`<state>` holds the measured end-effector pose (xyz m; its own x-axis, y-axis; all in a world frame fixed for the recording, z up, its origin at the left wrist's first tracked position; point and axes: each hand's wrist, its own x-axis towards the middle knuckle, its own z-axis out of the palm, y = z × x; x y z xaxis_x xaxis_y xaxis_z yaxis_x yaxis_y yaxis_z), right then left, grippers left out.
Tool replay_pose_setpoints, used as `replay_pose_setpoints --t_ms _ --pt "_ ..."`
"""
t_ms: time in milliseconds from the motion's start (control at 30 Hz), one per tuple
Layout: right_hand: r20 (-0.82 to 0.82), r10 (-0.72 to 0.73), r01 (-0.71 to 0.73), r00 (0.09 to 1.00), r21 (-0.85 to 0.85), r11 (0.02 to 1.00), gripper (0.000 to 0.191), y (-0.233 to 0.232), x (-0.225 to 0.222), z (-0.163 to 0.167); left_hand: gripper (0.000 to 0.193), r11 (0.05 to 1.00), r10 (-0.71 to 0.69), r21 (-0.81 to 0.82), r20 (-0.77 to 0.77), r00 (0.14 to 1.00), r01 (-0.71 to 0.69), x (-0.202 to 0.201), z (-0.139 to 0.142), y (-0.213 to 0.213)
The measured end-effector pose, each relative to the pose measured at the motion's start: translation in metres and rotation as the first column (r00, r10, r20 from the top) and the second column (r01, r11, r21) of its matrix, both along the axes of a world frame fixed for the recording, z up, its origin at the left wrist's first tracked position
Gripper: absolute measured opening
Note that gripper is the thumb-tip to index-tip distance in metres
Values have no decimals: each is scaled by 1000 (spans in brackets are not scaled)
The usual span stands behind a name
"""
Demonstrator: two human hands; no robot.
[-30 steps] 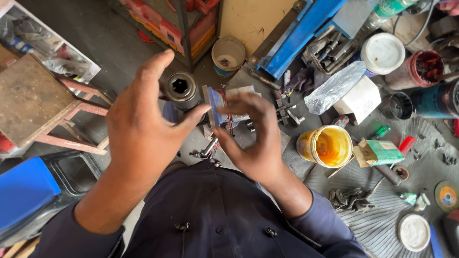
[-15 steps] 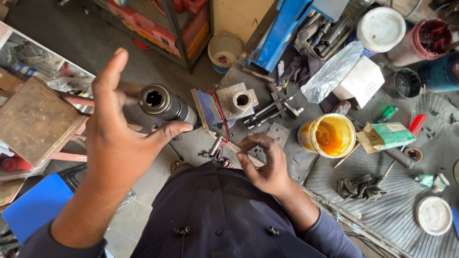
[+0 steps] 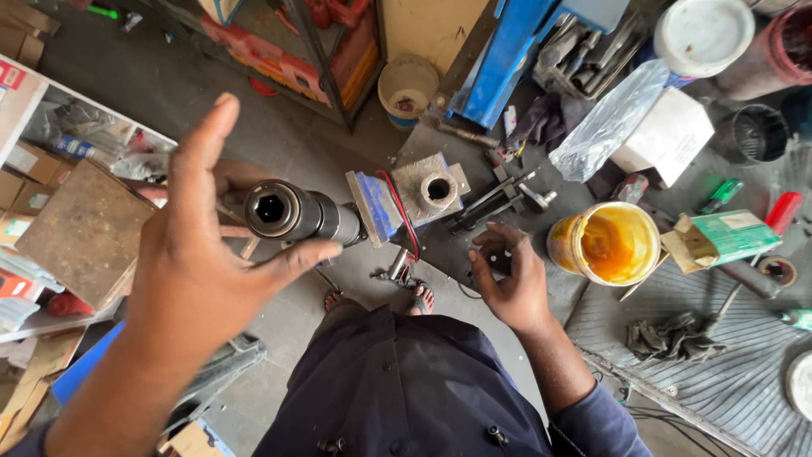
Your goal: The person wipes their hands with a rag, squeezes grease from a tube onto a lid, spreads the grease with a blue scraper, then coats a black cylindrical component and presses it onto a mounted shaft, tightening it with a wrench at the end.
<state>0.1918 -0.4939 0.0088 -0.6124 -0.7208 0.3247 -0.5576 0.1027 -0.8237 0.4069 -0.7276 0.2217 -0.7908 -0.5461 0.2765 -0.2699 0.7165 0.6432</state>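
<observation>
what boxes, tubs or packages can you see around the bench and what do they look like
White box: upper right, plain cube.
Green carton: right of the yellow tub, small, flaps open.
Yellow tub: by the right hand, round, open, orange contents.
Clear plastic bag: beside the white box, crumpled.
White lidded tub: top right, round.

Yellow grease tub, green carton, dark rag, white box.
</observation>
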Motion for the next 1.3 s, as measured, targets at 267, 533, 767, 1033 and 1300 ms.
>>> replay_pose_setpoints --t_ms 267,533,767,1033,1300 --pt "-164 -21 20 986 -12 1000 45 1 2 -21 98 948 -133 -272 139 981 167 -15 18 8" --pt "-237 -15 16 971 2 1000 39 3 1 -10 111 944 -183 -201 340 922 261 -18 30 -16" --pt "-249 -29 35 968 20 999 35 -1 4 4 101 885 -26 -363 590 807 293 -35 53 2" --pt "-275 -32 44 961 37 998 34 3 2 1 106 452 -346 -293 813 469 842 -55 64 -42" --pt "-217 -32 41 976 39 998 35 4 -1 3 111 909 102 -247 912 397 335 -68 80 2"
